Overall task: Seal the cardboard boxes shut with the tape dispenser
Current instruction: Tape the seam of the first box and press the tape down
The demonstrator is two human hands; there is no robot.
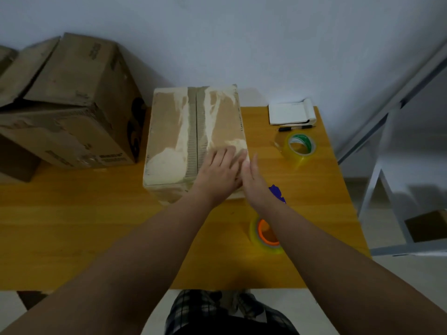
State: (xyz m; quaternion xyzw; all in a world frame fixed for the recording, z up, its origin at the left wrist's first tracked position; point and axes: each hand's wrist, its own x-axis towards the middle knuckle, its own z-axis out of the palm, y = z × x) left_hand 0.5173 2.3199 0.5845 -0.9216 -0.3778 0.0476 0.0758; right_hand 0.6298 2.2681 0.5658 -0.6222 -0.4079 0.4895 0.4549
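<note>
Looking down on a closed cardboard box [169, 131] toward the back of a wooden table [96, 226], set with its long axis running away from the body toward the wall and its near short end facing the person. Worn on top: pale torn patches of stripped outer paper, bare corrugation along both sides of the centre seam, a dark line down the length between the two shut flaps. Pressing flat on the near right part of the lid with the left hand [219, 169], fingers straight and slightly spread, holding nothing. Laying the right hand [252, 180] edge-on against the box's near right corner, fingers straight and together, thumb raised, nothing gripped. Just right of that wrist, a small blue object [278, 192], mostly hidden. Behind the right forearm, a clear tape roll with an orange core [264, 234]; farther back on the right, a second roll with a green core [300, 147], then a pen [295, 128] and a white notepad [291, 113]. To the left, a larger open-flapped box [70, 105].
</note>
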